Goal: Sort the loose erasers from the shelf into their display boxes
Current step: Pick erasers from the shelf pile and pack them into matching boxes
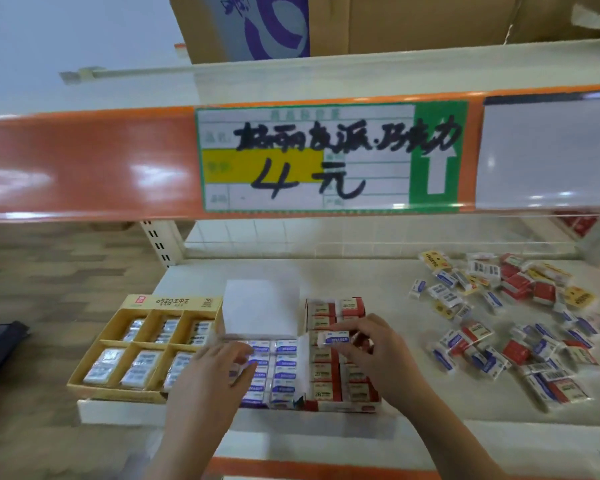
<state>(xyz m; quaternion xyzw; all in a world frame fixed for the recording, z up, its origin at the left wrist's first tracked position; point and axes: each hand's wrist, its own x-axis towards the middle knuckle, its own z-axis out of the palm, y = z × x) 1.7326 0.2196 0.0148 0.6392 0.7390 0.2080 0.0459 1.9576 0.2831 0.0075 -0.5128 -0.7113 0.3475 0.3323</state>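
Shelf (378, 282) carries three display boxes side by side at its front edge: yellow box (146, 344) on the left with six compartments of wrapped erasers, blue box (274, 368) in the middle with its white lid (260, 308) flipped up at the back, red box (340, 355) touching it on the right. We see our right hand (371, 355) over the red box, thumb and fingers pinching one blue-label eraser (336, 339) just above the seam between the blue and red boxes. Left hand (215, 372) sits over the left part of the blue box, fingers curled down onto the rows; whether it grips an eraser we can't tell, fingertips are blurred. Loose pile (506, 317) of mixed blue, red and yellow erasers lies scattered on the shelf's right side, well apart from the boxes. Overhead, the upper shelf's orange rail (84, 168) holds a handwritten price tag (326, 157), and a cardboard carton (395, 22) sits on top.
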